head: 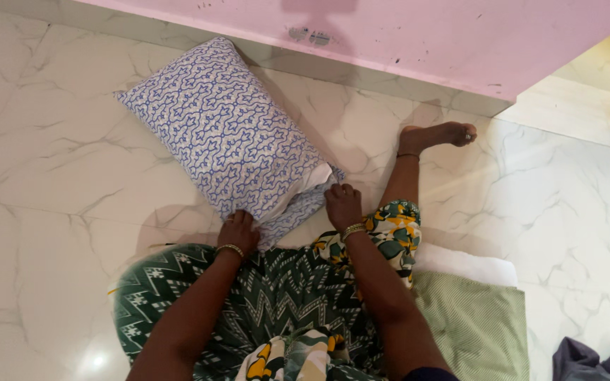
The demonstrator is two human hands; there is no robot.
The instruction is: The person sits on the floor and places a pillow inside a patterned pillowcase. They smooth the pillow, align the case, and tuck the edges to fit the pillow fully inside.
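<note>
Pillow lies on the floor just ahead of your knees, nearly all inside its blue-patterned cover. Your left hand and right hand both pinch the cover's open end, where white still shows; closing it looks left.

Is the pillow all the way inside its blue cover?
Not quite. A bit of white pillow pokes out of the blue patterned cover at the open end, where the left hand and right hand grip it.
</note>
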